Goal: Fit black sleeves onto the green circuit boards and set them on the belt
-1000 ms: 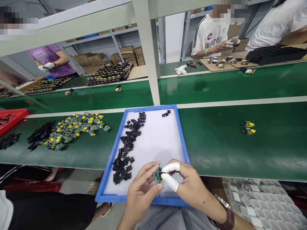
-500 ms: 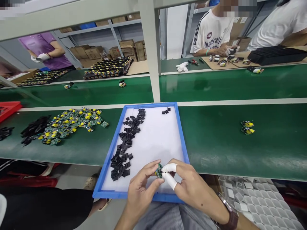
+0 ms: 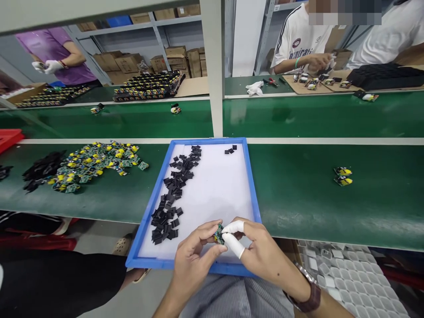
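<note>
Over the near end of a blue-rimmed white tray (image 3: 149, 263), my left hand (image 3: 195, 256) grips a small green circuit board (image 3: 219, 234) between thumb and fingers. My right hand (image 3: 253, 243), with white finger cots on thumb and forefinger, pinches at the board's right side. Whether a tiny part sits between those two fingertips is hidden. Small black plastic pieces (image 3: 172, 190) lie in a long strip along the tray's left side. A few more black pieces (image 3: 231, 149) rest at its far right corner.
Left of the tray, circuit boards with yellow parts (image 3: 96, 163) are heaped beside black pieces (image 3: 44, 168). Two boards (image 3: 343, 176) lie on the green bench to the right. Behind runs a green conveyor (image 3: 149, 121) carrying a few assemblies, with co-workers beyond. A grey post (image 3: 217, 66) rises behind the tray.
My view has shifted slightly. Both hands stay on the circuit board, the right fingertips pressed closer together. Across the conveyor, the co-worker in white has raised a hand.
</note>
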The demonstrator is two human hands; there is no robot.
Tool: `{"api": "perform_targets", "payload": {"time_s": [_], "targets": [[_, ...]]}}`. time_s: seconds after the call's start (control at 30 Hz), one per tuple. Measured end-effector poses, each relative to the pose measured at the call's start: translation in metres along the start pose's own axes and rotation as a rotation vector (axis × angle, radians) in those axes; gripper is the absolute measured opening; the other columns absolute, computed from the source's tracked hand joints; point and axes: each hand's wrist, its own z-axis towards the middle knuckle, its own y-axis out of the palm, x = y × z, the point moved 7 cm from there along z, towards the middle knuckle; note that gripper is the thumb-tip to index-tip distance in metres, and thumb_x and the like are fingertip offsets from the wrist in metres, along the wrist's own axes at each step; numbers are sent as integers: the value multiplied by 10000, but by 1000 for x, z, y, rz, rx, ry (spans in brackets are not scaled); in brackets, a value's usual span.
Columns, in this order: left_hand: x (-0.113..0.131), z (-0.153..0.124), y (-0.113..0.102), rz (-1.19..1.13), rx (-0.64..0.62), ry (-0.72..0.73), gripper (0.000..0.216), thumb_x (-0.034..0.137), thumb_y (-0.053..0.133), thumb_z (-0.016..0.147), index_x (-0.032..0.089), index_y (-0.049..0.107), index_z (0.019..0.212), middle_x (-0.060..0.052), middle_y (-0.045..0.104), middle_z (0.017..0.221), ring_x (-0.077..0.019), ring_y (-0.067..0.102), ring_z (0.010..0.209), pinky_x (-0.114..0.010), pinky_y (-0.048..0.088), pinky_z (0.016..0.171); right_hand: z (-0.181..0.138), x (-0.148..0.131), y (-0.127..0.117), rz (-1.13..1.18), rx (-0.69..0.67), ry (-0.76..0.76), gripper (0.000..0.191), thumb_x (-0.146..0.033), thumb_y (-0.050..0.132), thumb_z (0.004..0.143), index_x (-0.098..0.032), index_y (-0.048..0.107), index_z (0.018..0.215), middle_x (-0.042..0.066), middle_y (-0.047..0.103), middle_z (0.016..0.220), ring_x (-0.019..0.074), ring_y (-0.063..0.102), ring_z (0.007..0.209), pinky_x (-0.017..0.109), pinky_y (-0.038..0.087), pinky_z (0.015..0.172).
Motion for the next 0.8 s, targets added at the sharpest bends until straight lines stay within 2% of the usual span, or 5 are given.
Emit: {"api": "perform_targets", "payload": {"time_s": [0.2, 0.33, 0.53, 0.63, 0.8], "targets": [[5, 0, 0, 72, -3, 104, 337, 120, 801, 806, 244, 766, 1118, -121, 760, 1229, -273, 725, 1123, -344, 628, 848, 1, 1, -4, -34, -28, 17, 271, -91, 583, 932, -243, 750, 1082, 19, 670, 838, 172, 600, 732, 279, 459, 668], [3, 0, 2, 54, -10, 80, 358, 119, 798, 811, 264, 758, 1137, -110, 756, 1238, -263, 724, 1125, -320, 624, 836, 2, 5, -6, 39, -44, 6, 209, -158, 614, 963, -245, 768, 1075, 14, 682, 839, 160, 606, 714, 269, 440, 635], [2, 4, 5, 10, -42, -27, 304, 167, 782, 837, 234, 760, 1133, -120, 751, 1218, -256, 739, 1050, -341, 631, 842, 2, 3, -9, 28, -2, -20, 304, -108, 608, 949, -261, 754, 1166, 20, 674, 883, 168, 609, 776, 280, 456, 691], [2, 5, 4, -10, -43, -46, 301, 163, 783, 837, 233, 759, 1129, -119, 745, 1217, -262, 731, 1071, -347, 632, 855, 2, 5, -8, 43, 16, -1, 306, -69, 610, 912, -248, 764, 1106, 26, 688, 924, 172, 638, 817, 280, 475, 718], [2, 3, 5, 10, -91, -18, 353, 121, 765, 849, 271, 747, 1167, -112, 726, 1251, -267, 718, 1107, -362, 621, 889, 3, 15, -8, 101, 67, 127, 210, -47, 621, 863, -218, 706, 949, -7, 712, 886, 146, 656, 789, 243, 503, 726]]}}
